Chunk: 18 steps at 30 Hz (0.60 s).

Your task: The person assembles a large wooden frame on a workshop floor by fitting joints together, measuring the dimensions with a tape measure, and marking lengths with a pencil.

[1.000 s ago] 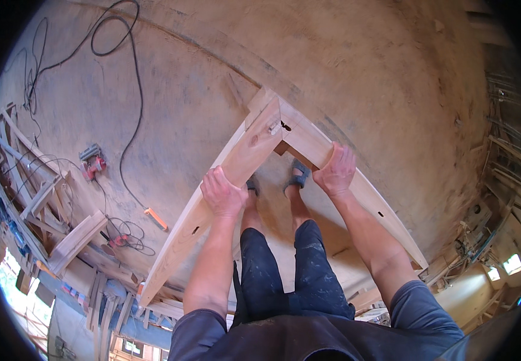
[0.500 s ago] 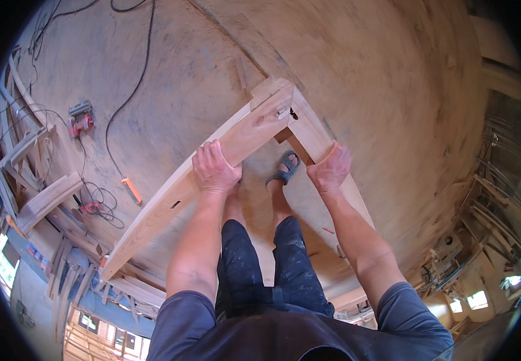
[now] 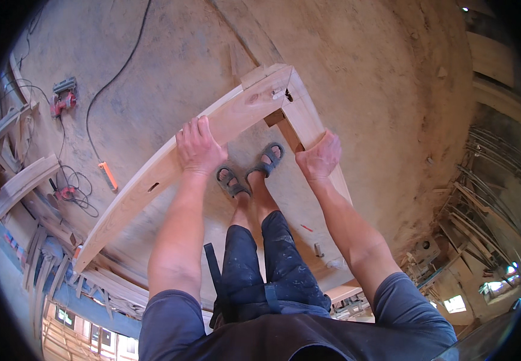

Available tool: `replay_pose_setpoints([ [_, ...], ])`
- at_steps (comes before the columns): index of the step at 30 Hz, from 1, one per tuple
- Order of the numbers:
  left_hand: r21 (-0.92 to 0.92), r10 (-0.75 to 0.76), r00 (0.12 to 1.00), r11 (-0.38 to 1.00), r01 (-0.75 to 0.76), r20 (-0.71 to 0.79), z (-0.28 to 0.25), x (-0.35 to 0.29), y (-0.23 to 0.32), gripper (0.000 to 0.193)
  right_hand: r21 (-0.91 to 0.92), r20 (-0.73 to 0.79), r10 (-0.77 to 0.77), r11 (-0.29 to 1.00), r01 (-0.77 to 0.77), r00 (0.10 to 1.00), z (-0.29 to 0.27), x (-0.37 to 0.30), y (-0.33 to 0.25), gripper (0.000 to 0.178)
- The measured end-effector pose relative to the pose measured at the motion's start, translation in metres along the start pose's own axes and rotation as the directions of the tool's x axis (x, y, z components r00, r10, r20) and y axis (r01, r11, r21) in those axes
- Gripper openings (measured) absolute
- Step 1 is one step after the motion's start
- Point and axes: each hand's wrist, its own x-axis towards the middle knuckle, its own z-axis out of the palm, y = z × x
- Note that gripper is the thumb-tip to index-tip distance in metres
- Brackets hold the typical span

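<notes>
A pale wooden frame fills the middle, its two boards meeting at a mitred corner at the far end. My left hand (image 3: pixel 200 147) is closed around the long left board (image 3: pixel 131 207), fingers over its upper face and outer edge. That board has a small dark slot and a knot near the joint. Across from it, my right hand (image 3: pixel 319 157) grips the right board (image 3: pixel 301 114), its fingers curled over the edge and partly hidden. Dark holes show beside the joint, and a short wood block (image 3: pixel 274 118) sits at the inside corner.
On the dusty floor at left lie a red and grey power tool (image 3: pixel 64 97), an orange-handled tool (image 3: pixel 108 175) and cables. Timber offcuts (image 3: pixel 26 183) pile up along the left, and more wood (image 3: pixel 483 210) lines the right. My sandalled feet (image 3: pixel 266 159) stand inside the frame's angle.
The frame, both hands and the floor things appear farther left in view. Both feet show now, where the left one was hidden behind my left hand and the board. Both grips stay the same.
</notes>
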Motion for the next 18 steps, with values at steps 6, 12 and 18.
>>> replay_pose_setpoints([
  [6, -0.019, -0.009, 0.999, 1.000, 0.008, -0.048, 0.003, -0.004, 0.001, 0.074, -0.011, -0.019, -0.001, 1.000, 0.001, 1.000, -0.003, -0.002, -0.003, 0.069],
  [12, -0.048, -0.003, 0.992, 0.999, -0.003, -0.124, 0.013, -0.007, -0.004, 0.064, -0.031, -0.018, -0.011, 0.999, 0.010, 1.000, -0.001, -0.005, -0.004, 0.069],
  [18, -0.066, -0.015, 0.992, 0.998, 0.007, -0.126, 0.013, -0.009, -0.002, 0.062, -0.032, -0.011, -0.003, 0.999, 0.002, 1.000, -0.001, -0.005, 0.001, 0.066],
])
